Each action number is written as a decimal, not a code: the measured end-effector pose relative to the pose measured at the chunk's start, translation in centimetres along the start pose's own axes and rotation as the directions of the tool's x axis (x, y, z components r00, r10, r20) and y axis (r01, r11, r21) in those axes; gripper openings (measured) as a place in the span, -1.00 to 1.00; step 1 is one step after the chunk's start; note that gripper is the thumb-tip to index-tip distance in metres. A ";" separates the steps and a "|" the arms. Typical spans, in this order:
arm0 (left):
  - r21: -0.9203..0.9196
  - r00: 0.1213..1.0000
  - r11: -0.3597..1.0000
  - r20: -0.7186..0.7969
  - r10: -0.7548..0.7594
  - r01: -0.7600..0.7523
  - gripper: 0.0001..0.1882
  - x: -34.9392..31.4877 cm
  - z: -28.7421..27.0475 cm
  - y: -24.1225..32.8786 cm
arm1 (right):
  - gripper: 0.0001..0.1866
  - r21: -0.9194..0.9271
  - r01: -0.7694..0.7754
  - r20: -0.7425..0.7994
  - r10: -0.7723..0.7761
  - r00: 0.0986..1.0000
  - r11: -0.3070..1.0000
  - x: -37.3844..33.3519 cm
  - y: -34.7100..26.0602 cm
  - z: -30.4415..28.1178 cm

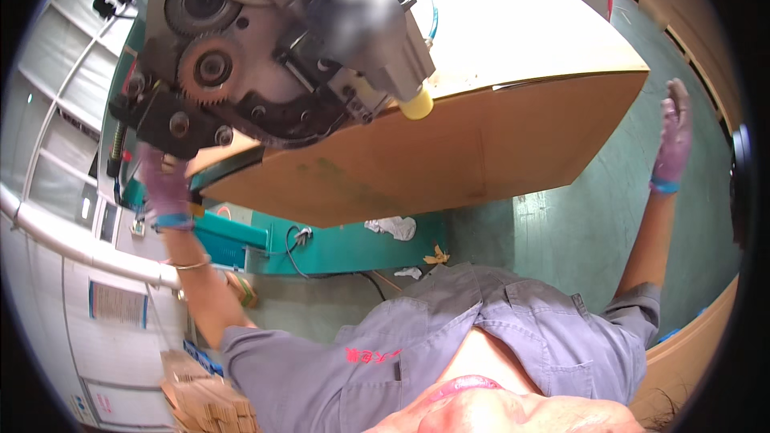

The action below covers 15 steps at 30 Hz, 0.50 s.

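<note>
Both arms raised and spread wide, reaching up from grey work-shirt sleeves (513,329) at the lower edge. Left hand (164,184), in a purple glove with a blue cuff, pressed against the lower left corner of the large cardboard sheet (449,152), just under the machine head (265,48); fingers curled over the board's edge, gripping it there, though partly hidden by the black bracket (172,124). Thin bangle on the left wrist (191,265), forearm bent steeply upward from the elbow. Right arm stretched out long and nearly straight, bare from the short sleeve to the glove. Right hand (674,140), also in a purple glove, held flat and open with fingers extended upward, apart from the cardboard's right corner and grasping nothing. Cardboard sheet lying broad and tilted across the middle of the view, between the two hands, its upper part running under the gears (210,68) and the yellow-tipped cylinder (417,103) of the machine. Green machine base (321,244) below the sheet, white rag (393,227) lying on it. Stacked cardboard pieces (204,401) at the lower left.
</note>
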<state>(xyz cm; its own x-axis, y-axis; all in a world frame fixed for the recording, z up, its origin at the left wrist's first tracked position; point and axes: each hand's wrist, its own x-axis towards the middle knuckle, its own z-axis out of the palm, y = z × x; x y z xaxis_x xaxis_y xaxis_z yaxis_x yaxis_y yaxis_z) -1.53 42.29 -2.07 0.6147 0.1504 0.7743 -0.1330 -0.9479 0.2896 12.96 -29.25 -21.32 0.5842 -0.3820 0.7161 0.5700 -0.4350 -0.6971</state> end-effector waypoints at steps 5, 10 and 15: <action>0.507 0.899 0.742 0.237 0.369 -0.439 0.03 -8.1 8.7 2.1 | -0.40 0.352 -0.388 0.120 0.370 0.921 0.852 6.0 7.9 -1.3; 0.439 0.918 0.806 0.194 0.345 -0.396 0.11 -7.7 11.4 0.6 | -0.25 0.489 -0.839 0.546 0.667 0.506 0.237 9.2 5.3 3.4; 0.517 0.930 0.827 0.368 0.016 -0.219 0.24 -5.4 13.1 3.6 | -0.29 0.187 -0.284 0.707 0.072 0.703 0.941 11.3 14.0 -2.4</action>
<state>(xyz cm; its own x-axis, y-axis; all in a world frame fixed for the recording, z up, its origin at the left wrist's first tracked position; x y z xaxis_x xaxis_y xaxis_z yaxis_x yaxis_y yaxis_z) 4.82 34.41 -12.58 0.8554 0.0212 0.5176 0.1577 -0.9624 -0.2210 26.15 -41.65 -22.85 0.8606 0.2766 0.4277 0.4780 -0.1486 -0.8657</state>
